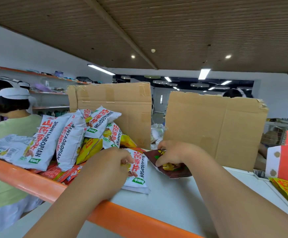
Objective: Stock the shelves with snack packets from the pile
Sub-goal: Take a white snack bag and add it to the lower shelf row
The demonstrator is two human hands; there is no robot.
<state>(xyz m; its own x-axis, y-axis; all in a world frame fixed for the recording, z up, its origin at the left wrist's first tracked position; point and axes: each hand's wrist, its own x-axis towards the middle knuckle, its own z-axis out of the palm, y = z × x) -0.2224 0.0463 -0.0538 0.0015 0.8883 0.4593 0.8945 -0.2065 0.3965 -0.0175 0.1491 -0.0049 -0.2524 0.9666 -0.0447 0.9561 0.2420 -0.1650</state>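
Right now our left grip (113, 162) curls its fingers over the top of a white packet (137, 176) lying flat on the white shelf (174, 203), while our right grip (171, 152) pinches the upper edge of a dark brown packet (174, 172) just beside it. To the left, the pile (62, 134) of white, yellow and red packets rests along the shelf's orange edge. Two cardboard sheets (119, 107) stand behind, a red-and-white carton (285, 162) sits at the right, and a person in a green shirt (5, 134) stands at the far left.
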